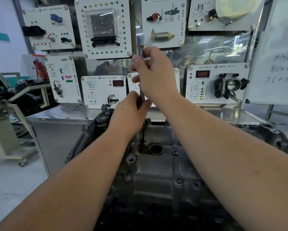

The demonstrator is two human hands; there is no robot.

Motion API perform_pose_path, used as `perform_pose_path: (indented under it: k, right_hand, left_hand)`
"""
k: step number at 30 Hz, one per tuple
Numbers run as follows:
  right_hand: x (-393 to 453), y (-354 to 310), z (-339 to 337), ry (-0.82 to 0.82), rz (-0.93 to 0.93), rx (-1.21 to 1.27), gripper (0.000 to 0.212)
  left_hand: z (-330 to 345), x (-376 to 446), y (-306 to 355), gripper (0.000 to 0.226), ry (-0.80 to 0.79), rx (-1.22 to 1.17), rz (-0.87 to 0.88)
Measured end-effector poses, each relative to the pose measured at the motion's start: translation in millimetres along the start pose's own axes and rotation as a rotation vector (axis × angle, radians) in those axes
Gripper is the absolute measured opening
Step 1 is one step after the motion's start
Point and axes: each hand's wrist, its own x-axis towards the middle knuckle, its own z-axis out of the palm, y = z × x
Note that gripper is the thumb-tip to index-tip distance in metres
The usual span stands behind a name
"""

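Above the grey metal housing (156, 172), a long steel bar (141, 49) stands almost upright, so its long axis is vertical. Its thicker socket end points up, and its thin lower end goes down to the top of the housing, just beside a round opening (156, 149). The right hand (156, 75) holds the upper part of the bar with its fingers curled around the shaft. The left hand (128, 114) grips the bar lower, directly under the right hand, with its fingers closed around it. Both forearms stretch forward from the lower corners.
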Motion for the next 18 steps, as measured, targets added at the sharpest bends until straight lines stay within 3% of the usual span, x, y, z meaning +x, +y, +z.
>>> perform_pose_path:
  k: [7,18]
  right_hand:
    - [-0.1,-1.8,-0.7,-0.008,0.021,-0.046,0.025]
    - [-0.7,-1.4,0.9,0.049,0.005,-0.156,0.019]
  left_hand:
    - [0.7,0.2,0.6,0.029,-0.025,-0.018,0.003]
    - [0.5,-0.2,1.0,0.033,0.004,-0.010,-0.009]
